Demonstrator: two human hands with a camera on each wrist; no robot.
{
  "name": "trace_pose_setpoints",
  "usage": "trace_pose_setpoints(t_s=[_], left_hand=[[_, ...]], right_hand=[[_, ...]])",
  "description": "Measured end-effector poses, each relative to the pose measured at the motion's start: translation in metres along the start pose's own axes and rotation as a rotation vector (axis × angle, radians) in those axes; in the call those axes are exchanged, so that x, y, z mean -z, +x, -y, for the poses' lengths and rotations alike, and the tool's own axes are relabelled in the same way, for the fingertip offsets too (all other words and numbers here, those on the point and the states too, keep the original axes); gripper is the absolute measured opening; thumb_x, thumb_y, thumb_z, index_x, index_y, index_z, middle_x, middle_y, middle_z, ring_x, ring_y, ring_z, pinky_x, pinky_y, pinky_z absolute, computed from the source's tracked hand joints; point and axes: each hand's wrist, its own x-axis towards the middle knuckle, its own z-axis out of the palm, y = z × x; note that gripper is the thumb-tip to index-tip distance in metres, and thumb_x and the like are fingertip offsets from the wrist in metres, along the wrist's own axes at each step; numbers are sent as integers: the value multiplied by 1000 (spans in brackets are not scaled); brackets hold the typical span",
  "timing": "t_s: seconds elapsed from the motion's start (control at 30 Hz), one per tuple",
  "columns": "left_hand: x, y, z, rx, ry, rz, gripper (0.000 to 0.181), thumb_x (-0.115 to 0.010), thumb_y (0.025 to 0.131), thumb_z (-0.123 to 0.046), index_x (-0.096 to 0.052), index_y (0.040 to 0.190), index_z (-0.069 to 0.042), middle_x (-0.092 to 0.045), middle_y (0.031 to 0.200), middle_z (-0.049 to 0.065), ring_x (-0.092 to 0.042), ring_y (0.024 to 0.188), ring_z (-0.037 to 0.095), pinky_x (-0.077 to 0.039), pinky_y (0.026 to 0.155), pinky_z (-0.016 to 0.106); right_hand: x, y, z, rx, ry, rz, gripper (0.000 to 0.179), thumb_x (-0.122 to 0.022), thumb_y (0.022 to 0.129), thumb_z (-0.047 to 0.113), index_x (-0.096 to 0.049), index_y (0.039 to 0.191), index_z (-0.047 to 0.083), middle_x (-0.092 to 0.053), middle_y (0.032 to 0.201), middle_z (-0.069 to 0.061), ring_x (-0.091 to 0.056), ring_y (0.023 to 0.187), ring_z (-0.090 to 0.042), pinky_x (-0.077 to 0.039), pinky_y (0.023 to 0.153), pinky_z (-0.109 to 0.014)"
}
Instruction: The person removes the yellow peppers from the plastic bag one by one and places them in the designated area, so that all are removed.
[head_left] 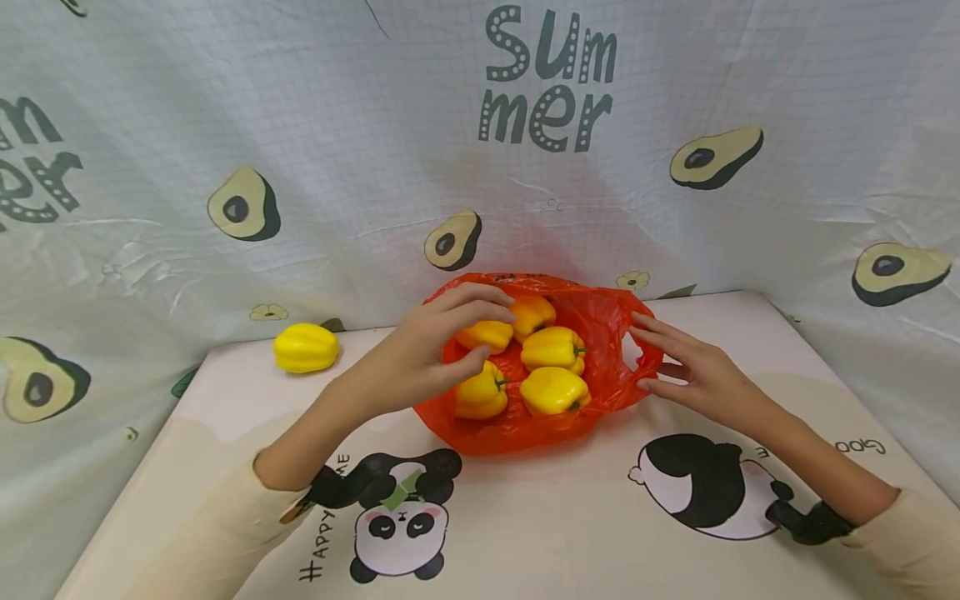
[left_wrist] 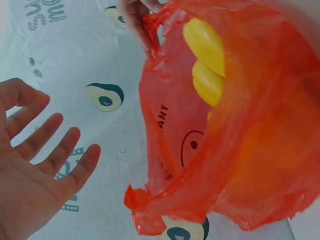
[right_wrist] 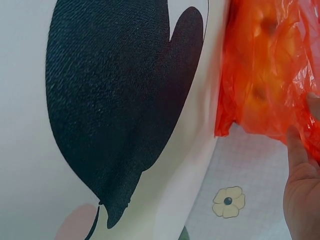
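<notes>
A red plastic bag (head_left: 517, 435) lies with its mouth spread wide, and several yellow bell peppers (head_left: 553, 391) sit inside it. Over the bag's left side hovers my left hand (head_left: 423, 346), holding nothing, its fingers relaxed and overlapping the peppers in the head view. The left wrist view shows this hand (left_wrist: 42, 172) apart from the bag, fingers spread. At the bag's right handle, my right hand (head_left: 697, 371) grips the thin plastic between thumb and fingers. One yellow bell pepper (head_left: 306, 347) lies outside the bag, to the left of it.
The table cover (head_left: 555, 517) carries printed pandas and lettering. Behind the bag a pale curtain (head_left: 360, 150) with avocado prints hangs down to the table's back edge, and it also runs along both sides.
</notes>
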Motion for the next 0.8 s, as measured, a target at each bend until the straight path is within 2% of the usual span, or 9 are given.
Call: trace_pose_setpoints(t_s=[0.13, 0.4, 0.57, 0.8], left_hand=[[-2, 10, -2, 7, -22, 30, 31, -62, 96, -4, -66, 125, -14, -59, 133, -2, -50, 128, 12, -48, 105, 31], [-7, 29, 0, 2, -98, 40, 28, -62, 97, -4, -67, 123, -12, -63, 129, -2, -54, 123, 11, -49, 103, 28], [-12, 38, 2, 10, -99, 60, 26, -62, 97, -6, -68, 122, -11, -64, 125, -2, -56, 118, 10, -50, 100, 26], [-18, 50, 4, 33, -106, 114, 23, -61, 98, -8, -68, 121, -12, -66, 121, 0, -56, 111, 10, -52, 98, 30]], right_hand=[[-1, 2, 1, 0, -1, 2, 73, -82, 84, 8, -50, 149, 6, -40, 159, -17, -54, 129, -41, -59, 81, -46], [-3, 4, 3, 19, 7, 4, 73, -83, 84, 8, -51, 149, 6, -41, 158, -17, -54, 129, -41, -59, 81, -44], [-3, 4, 4, 20, -5, 9, 73, -83, 84, 8, -50, 149, 5, -41, 158, -17, -54, 129, -41, -59, 81, -45], [-2, 2, 4, 19, -11, 16, 73, -83, 84, 7, -50, 149, 6, -41, 158, -18, -53, 129, -43, -60, 80, -46]])
